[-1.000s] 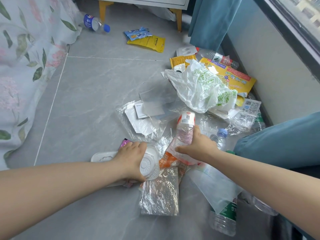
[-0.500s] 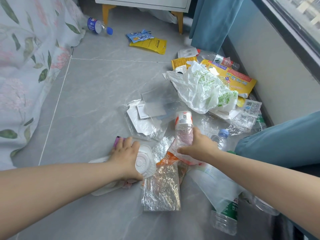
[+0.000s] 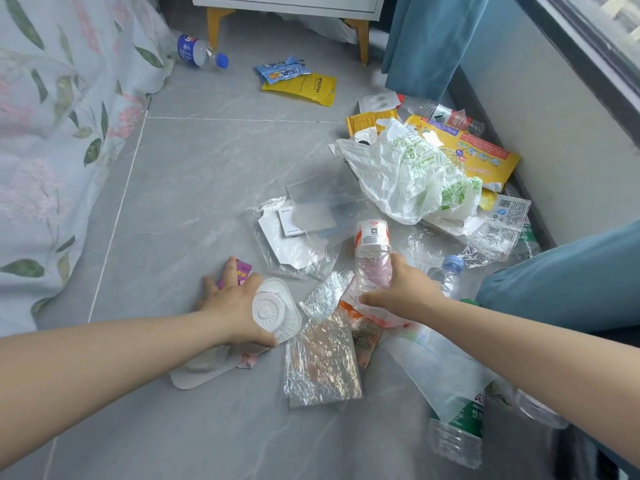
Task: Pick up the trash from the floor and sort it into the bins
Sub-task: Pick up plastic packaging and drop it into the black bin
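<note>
**While both hands gather, no bin is in sight**

Because the clear bottle (image 3: 373, 252) lies amid loose film, the right hand (image 3: 403, 294) wraps round its body and pins an orange-and-white wrapper against it, likely so both lift together. It sits on the floor (image 3: 207, 168) at the near edge of the pile.

Just to the left, the left hand (image 3: 230, 301) clamps a white moulded tray (image 3: 273, 311) with its thumb. Its fingers fan out over a purple wrapper (image 3: 243, 270), seemingly to add that to the load. Between the hands lies one crinkled clear sleeve (image 3: 322, 362).

I count five bottles plainly:
- the held one
- a blue-capped one (image 3: 450, 271) beside the knee
- a green-labelled one (image 3: 457, 434) nearest the camera
- a red-labelled one (image 3: 457, 119) by the wall
- a blue-labelled one (image 3: 195, 51) by the bed

One white carrier bag (image 3: 408, 174) tops the heap, and two snack packets (image 3: 301, 84) lie well apart from it. No bin shows, so I judge that sorting has not begun.
</note>
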Demonstrator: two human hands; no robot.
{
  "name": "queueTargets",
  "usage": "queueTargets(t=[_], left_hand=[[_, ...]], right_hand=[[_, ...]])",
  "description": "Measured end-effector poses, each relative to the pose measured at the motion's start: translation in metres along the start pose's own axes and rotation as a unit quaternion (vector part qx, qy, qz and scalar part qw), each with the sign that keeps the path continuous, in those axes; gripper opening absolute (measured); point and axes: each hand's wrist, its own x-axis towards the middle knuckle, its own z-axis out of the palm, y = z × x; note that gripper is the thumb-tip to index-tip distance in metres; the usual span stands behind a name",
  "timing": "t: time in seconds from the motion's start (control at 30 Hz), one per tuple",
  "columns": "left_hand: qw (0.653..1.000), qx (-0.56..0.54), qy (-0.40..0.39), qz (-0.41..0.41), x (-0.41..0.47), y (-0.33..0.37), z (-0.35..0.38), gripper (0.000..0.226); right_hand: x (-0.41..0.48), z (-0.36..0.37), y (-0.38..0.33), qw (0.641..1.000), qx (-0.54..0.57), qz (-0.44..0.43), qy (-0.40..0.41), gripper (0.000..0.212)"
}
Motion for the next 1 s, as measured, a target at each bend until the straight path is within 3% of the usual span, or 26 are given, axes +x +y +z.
queueTargets(t=[0.27,0.73,0.9,1.0], left_hand=[[0.998,0.010,0.057,0.039,-0.002,0.001,-0.001,0.085],[0.998,0.016,0.048,0.028,0.002,0.005,0.002,0.073],[0.996,-0.064,0.050,0.019,-0.002,0.002,-0.014,0.073],[0.990,-0.115,0.078,0.016,-0.007,0.001,-0.040,0.072]], right_hand=[[0.001,0.001,-0.001,1.000,-0.005,-0.003,0.005,0.090],[0.000,0.003,0.002,1.000,-0.003,-0.004,0.004,0.086],[-0.003,-0.002,0.002,1.000,0.022,0.003,0.004,0.083],[-0.007,-0.008,0.002,0.997,0.068,0.021,0.014,0.070]])
